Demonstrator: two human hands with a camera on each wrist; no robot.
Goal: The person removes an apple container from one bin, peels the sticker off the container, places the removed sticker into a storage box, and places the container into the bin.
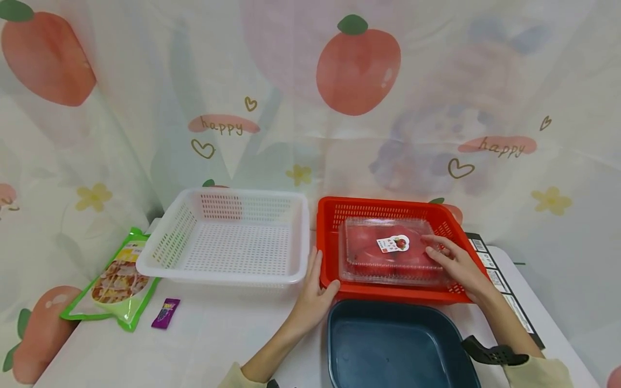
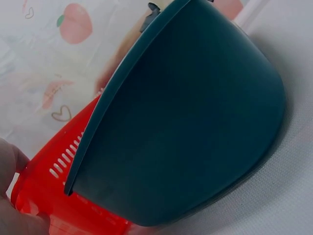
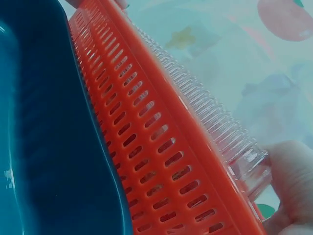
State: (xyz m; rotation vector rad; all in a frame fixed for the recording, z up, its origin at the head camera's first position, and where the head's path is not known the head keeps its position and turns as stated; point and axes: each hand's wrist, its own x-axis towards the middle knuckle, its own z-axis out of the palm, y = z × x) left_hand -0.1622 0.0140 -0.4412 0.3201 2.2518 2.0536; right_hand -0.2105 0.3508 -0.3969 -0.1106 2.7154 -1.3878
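Observation:
A red slotted basket (image 1: pixel 388 295) holds a clear plastic box (image 1: pixel 359 274) with red round contents and a white label on its lid. My left hand (image 1: pixel 312 302) grips the basket's front left corner, fingers along the outer side and thumb over the rim. In the left wrist view that hand (image 2: pixel 12 196) shows at the left edge, against the red wall. Over the box's right end lies my right hand (image 1: pixel 461 267), its fingers bent on the lid. From the right wrist, the box's ribbed side (image 3: pixel 205 100) stands above the basket rim, with the hand (image 3: pixel 293 183) at its end.
A dark blue tub (image 1: pixel 388 345) stands directly in front of the red basket. To the left is a white slotted basket (image 1: pixel 237 248), beside a green food bag (image 1: pixel 121 285) and a small purple packet (image 1: pixel 166 313). A black-and-white strip (image 1: pixel 504 291) lies at the right. Printed cloth hangs behind.

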